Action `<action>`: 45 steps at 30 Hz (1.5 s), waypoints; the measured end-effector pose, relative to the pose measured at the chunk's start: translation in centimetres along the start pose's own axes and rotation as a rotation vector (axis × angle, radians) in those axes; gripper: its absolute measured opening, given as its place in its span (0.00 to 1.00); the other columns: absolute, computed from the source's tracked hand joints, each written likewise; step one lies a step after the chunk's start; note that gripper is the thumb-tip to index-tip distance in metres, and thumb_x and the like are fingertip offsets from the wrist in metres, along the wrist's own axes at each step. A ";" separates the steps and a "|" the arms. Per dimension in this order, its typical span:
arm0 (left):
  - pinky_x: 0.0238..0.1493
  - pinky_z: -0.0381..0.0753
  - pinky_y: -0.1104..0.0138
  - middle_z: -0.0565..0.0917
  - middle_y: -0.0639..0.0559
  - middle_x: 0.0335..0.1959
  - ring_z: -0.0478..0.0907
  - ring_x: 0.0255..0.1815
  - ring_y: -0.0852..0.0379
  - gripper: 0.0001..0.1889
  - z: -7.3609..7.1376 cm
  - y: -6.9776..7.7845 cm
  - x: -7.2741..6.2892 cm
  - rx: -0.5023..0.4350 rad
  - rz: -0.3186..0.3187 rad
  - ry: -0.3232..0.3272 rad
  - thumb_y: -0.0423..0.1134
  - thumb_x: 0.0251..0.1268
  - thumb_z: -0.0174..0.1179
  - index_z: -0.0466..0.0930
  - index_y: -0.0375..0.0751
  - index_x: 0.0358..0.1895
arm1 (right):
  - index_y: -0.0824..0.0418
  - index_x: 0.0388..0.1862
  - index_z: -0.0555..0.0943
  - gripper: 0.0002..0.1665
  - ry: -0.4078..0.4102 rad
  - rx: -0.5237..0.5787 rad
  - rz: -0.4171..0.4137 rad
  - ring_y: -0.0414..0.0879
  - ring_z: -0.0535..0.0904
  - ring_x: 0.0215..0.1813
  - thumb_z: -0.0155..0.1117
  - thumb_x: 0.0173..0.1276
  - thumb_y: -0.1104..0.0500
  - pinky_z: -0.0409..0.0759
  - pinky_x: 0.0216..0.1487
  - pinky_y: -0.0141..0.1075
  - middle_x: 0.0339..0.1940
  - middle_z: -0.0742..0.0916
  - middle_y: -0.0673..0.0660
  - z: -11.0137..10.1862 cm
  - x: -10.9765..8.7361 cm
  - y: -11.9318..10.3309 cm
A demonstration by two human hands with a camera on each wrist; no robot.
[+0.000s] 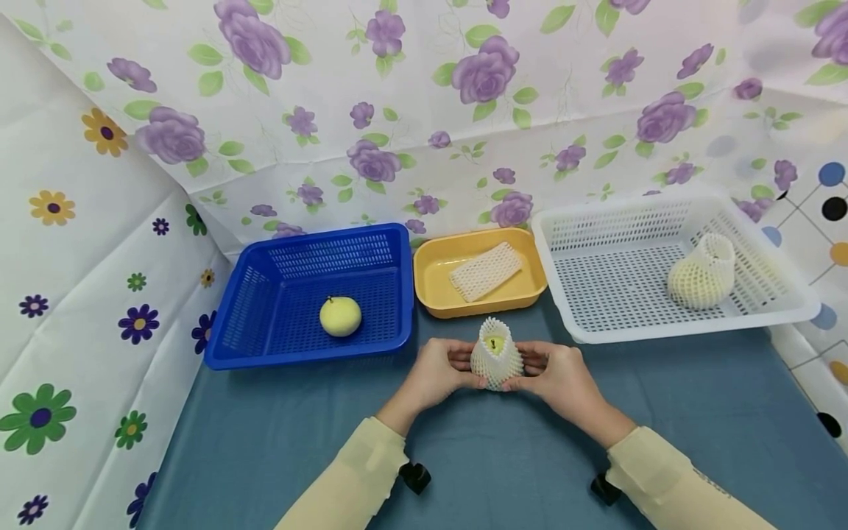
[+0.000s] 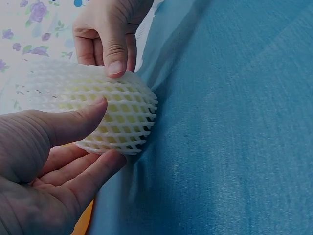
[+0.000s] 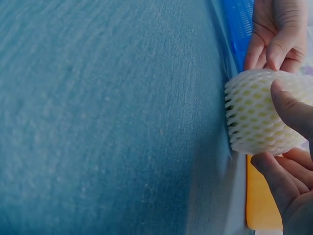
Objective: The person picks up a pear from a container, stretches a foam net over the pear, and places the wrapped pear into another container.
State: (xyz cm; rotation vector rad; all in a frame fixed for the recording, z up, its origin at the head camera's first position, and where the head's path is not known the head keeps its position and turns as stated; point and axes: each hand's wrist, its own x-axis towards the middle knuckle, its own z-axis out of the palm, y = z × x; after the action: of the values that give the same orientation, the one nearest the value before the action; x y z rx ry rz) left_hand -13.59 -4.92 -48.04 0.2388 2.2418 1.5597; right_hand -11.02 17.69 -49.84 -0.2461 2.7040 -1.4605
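Note:
A yellow-green pear stands inside a white foam net sleeve on the blue cloth, its stem showing through the open top. My left hand holds the sleeve from the left, thumb in front and fingers behind. From the opposite side my right hand grips it the same way. In the left wrist view the net is stretched over the pear's round body, with a thumb pressed on each side. The right wrist view shows the sleeve between both hands too.
At the left a blue basket holds one bare pear. A yellow tray behind the hands contains a flat foam net. On the right, a white basket holds a net-wrapped pear. Flowered sheeting hangs behind.

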 end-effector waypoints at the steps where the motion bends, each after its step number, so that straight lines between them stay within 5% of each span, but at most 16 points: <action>1: 0.40 0.83 0.69 0.86 0.50 0.43 0.84 0.42 0.59 0.27 0.1 -0.1 0.0 0.001 -0.001 0.002 0.35 0.39 0.76 0.81 0.41 0.50 | 0.55 0.53 0.79 0.42 0.000 -0.005 0.007 0.43 0.85 0.45 0.79 0.37 0.41 0.83 0.38 0.30 0.47 0.86 0.55 0.0 0.0 0.0; 29: 0.34 0.83 0.71 0.87 0.54 0.36 0.84 0.36 0.63 0.29 0.6 0.0 0.9 0.139 0.008 0.022 0.39 0.35 0.78 0.82 0.43 0.48 | 0.59 0.61 0.73 0.49 -0.065 0.015 0.037 0.42 0.84 0.44 0.81 0.38 0.46 0.83 0.38 0.29 0.52 0.83 0.57 0.5 0.7 -0.1; 35: 0.34 0.83 0.69 0.86 0.55 0.36 0.84 0.37 0.59 0.34 0.2 0.1 0.8 0.059 0.045 0.019 0.41 0.36 0.78 0.78 0.44 0.55 | 0.53 0.63 0.71 0.49 -0.071 0.068 -0.006 0.40 0.83 0.43 0.79 0.40 0.44 0.82 0.37 0.28 0.51 0.83 0.52 0.3 1.1 -0.1; 41: 0.39 0.84 0.66 0.86 0.55 0.40 0.84 0.41 0.54 0.31 -0.9 1.1 0.3 -0.095 0.100 0.050 0.46 0.39 0.76 0.79 0.50 0.53 | 0.42 0.66 0.67 0.46 -0.065 0.284 -0.064 0.47 0.80 0.52 0.76 0.47 0.46 0.83 0.45 0.37 0.57 0.80 0.51 -0.6 1.6 -1.6; 45: 0.41 0.84 0.64 0.85 0.54 0.43 0.83 0.43 0.53 0.29 -1.2 2.1 0.0 -0.178 0.112 0.086 0.48 0.42 0.74 0.78 0.54 0.54 | 0.38 0.69 0.61 0.46 -0.116 0.423 -0.029 0.49 0.80 0.56 0.72 0.54 0.48 0.82 0.48 0.39 0.62 0.77 0.55 -1.3 1.8 -3.3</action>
State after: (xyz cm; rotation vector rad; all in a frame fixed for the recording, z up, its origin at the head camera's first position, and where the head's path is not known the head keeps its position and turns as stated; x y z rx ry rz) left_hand -14.26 -5.25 -45.74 0.2543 2.1686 1.8488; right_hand -12.54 16.65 -46.35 -0.3317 2.2418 -1.9098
